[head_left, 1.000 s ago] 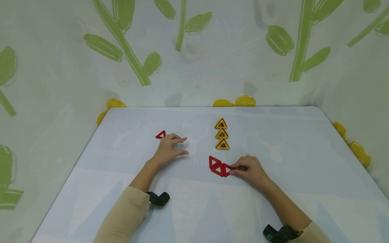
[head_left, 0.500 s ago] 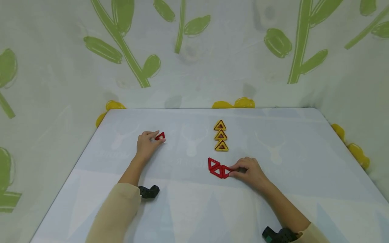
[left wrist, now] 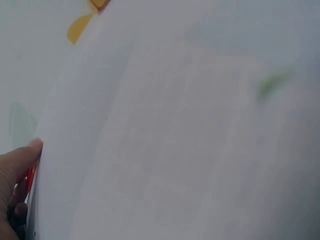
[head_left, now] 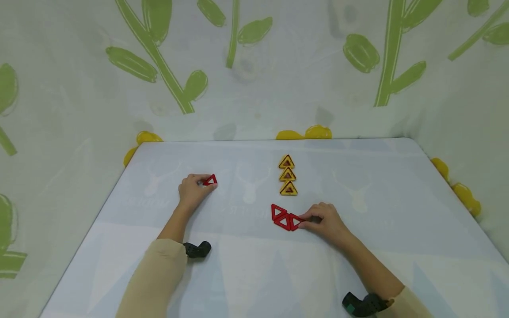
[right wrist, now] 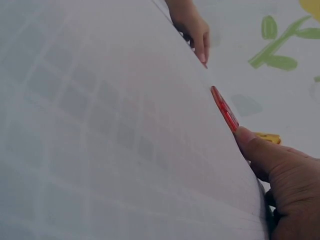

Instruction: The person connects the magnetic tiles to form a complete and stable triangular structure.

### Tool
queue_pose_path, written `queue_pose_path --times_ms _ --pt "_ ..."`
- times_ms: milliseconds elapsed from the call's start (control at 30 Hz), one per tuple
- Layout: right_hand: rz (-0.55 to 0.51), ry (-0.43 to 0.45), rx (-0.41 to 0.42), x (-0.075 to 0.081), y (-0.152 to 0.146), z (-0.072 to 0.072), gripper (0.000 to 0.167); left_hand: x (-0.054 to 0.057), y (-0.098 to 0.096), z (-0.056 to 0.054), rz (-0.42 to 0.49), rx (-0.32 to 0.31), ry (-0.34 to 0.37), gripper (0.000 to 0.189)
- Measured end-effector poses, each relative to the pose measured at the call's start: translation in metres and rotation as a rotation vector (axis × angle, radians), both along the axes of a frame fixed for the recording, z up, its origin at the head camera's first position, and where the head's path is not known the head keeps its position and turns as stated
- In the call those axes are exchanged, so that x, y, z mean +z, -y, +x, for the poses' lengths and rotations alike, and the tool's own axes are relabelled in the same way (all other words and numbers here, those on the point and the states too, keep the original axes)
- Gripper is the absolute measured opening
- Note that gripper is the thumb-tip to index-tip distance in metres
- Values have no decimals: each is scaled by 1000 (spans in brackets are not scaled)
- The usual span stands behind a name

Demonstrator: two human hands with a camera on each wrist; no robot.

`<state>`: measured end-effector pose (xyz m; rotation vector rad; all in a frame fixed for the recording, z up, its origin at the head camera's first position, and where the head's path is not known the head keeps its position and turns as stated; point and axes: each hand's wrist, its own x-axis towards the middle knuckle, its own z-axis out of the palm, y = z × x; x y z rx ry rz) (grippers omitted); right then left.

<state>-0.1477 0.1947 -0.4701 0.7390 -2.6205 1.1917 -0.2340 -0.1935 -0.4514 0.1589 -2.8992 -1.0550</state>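
On the left of the table, my left hand pinches a red triangle tile with an open centre between thumb and fingers. In the left wrist view only a red sliver of that tile shows beside the thumb. My right hand pinches the tip of another red triangle tile. That tile lies against a middle red tile, which joins an upper red tile. The right wrist view has this red group edge-on, right at my thumb.
Behind the red group, yellow triangle tiles stand in a column, tip to base. The pale table meets a wall printed with green leaves at its far edge. Black wrist cameras sit near both sleeves.
My left hand has moved left, from just right of the lone red tile to its left side, and now pinches it. The right hand keeps its pinch in the same place.
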Motion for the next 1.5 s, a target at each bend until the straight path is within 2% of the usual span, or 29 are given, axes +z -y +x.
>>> queue_pose_path --times_ms 233,600,867,1200,1500 --pt "9 12 -7 3 -3 -1 20 6 -18 8 44 37 6 42" --pt "-9 2 -6 4 -4 -2 19 7 -36 17 74 27 -4 40" --pt "-7 31 -29 4 -2 -2 18 7 -51 29 79 -8 -6 39" --pt "0 13 -27 4 0 0 19 1 -68 44 64 -53 -57 36" --pt "-8 11 -18 0 1 1 20 0 -79 57 48 -112 -66 34"
